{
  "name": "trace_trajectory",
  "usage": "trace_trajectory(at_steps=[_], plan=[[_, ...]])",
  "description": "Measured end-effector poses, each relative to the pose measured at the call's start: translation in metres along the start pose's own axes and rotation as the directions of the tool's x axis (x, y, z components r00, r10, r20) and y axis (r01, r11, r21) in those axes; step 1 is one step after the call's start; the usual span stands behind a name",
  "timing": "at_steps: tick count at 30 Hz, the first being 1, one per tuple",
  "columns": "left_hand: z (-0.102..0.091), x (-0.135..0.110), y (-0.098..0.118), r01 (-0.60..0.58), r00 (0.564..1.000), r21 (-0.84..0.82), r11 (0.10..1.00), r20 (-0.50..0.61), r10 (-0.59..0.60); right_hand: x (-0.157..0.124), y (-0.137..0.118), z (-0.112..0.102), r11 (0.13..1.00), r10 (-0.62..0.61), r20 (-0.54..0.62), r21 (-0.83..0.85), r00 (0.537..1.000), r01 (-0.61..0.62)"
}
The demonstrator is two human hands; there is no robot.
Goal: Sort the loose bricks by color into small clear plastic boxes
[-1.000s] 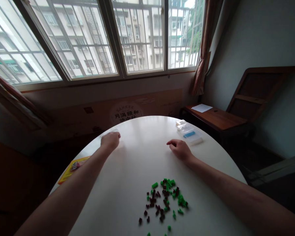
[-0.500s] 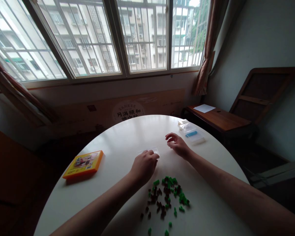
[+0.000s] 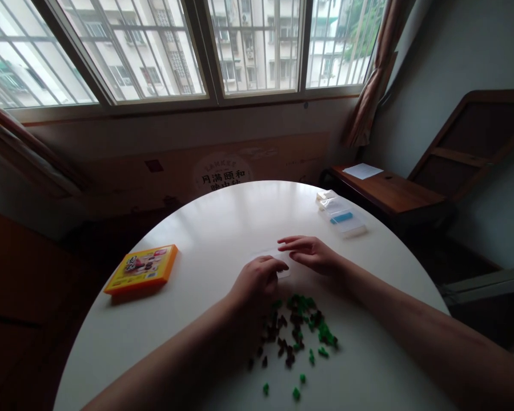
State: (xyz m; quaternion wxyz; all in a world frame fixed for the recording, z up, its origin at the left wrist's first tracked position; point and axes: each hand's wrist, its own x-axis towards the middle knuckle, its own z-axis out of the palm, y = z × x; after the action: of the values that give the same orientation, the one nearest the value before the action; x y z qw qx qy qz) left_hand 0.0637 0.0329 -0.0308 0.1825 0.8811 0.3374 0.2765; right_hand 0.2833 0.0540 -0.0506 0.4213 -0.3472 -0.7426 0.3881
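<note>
My left hand [image 3: 257, 279] is over a thin clear plastic sheet [image 3: 285, 273] in the middle of the white round table, its fingers curled down on it. Most of the sheet is hidden under that hand. My right hand [image 3: 312, 253] hovers just beyond and to the right, fingers stretched toward the left and slightly apart, with nothing in them. Nearer to me lies a loose scatter of small green pieces [image 3: 324, 333] and dark brown pieces [image 3: 289, 357], which look like tiny building bricks.
On the left of the table [image 3: 188, 228] lies a yellow and orange box [image 3: 143, 269] with a printed picture. A clear plastic case [image 3: 351, 226] holding a blue strip [image 3: 341, 218] sits at the far right. Behind it is a wooden bench [image 3: 394, 191] with paper [image 3: 363, 170].
My right hand has moved left and its fingers have straightened, coming close to my left hand. The left hand stays at the clear sheet. The camera view has tilted down slightly.
</note>
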Motion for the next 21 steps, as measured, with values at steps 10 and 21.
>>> trace_trajectory(at_steps=[10, 21], plan=[[0.003, -0.002, 0.001, -0.012, 1.0, -0.054, 0.998, -0.02, 0.011, 0.004, -0.005, 0.011, 0.929, 0.016, -0.068, -0.367, 0.998, -0.04], [-0.016, 0.002, 0.007, 0.033, 0.995, 0.265, 0.964, -0.097, -0.007, 0.003, -0.005, 0.018, 0.77, 0.193, 0.002, -0.62, 0.981, -0.15]])
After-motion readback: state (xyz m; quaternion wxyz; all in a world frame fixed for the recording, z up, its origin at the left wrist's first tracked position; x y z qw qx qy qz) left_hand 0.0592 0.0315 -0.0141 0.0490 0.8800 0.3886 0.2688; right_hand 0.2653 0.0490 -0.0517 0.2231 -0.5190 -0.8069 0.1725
